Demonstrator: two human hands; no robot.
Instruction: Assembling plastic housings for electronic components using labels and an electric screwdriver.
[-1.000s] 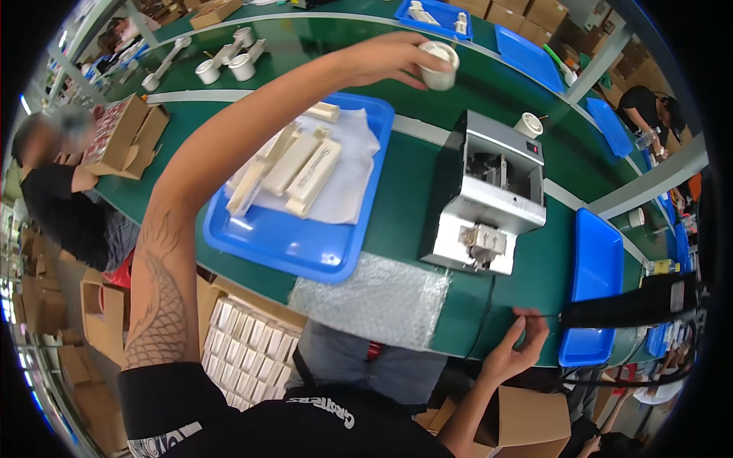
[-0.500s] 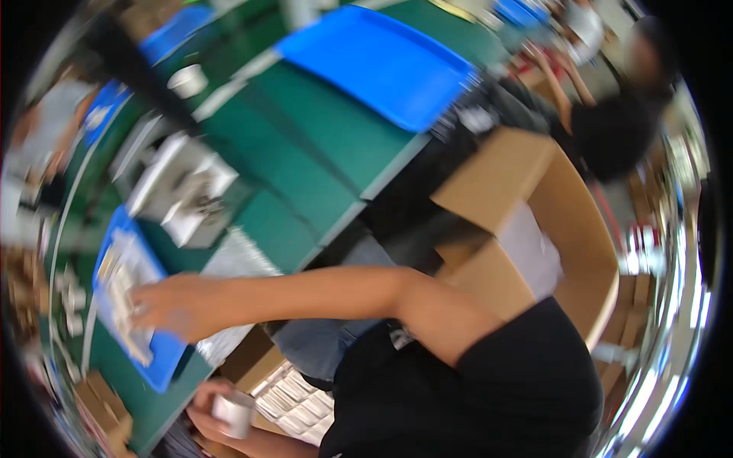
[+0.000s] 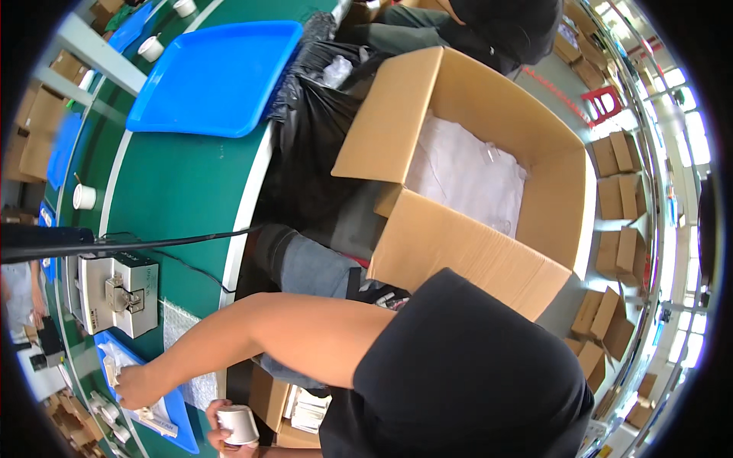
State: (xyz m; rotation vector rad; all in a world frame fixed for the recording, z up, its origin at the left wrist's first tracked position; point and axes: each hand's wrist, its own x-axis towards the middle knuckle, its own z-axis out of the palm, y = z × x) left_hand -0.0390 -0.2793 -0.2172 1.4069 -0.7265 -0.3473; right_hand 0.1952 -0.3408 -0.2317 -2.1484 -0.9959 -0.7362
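My left hand [image 3: 221,431], at the bottom, is wrapped round a small white cup [image 3: 238,424] and holds it up beside the bench edge. On the bench at the lower left lies a small blue tray [image 3: 180,416] with long white pieces [image 3: 156,420] in it. My right hand [image 3: 139,387] reaches across into that tray, its fingers curled down over the white pieces. The fingertips are partly hidden, and what they grip cannot be made out. A sheet of bubble wrap [image 3: 187,336] lies next to the tray, partly under my right forearm.
A white box-shaped device with a metal latch [image 3: 126,294] stands beyond the tray, a black cable [image 3: 153,246] nearby. Farther along the green bench [image 3: 183,175] lies a large blue tray [image 3: 214,80]. An open carton [image 3: 473,244] holds white sheeting. A co-worker [image 3: 504,27] sits beyond.
The view has swung, so the carton and large blue tray appear farther left. My right hand stays at the small tray, and my left hand still holds the cup.
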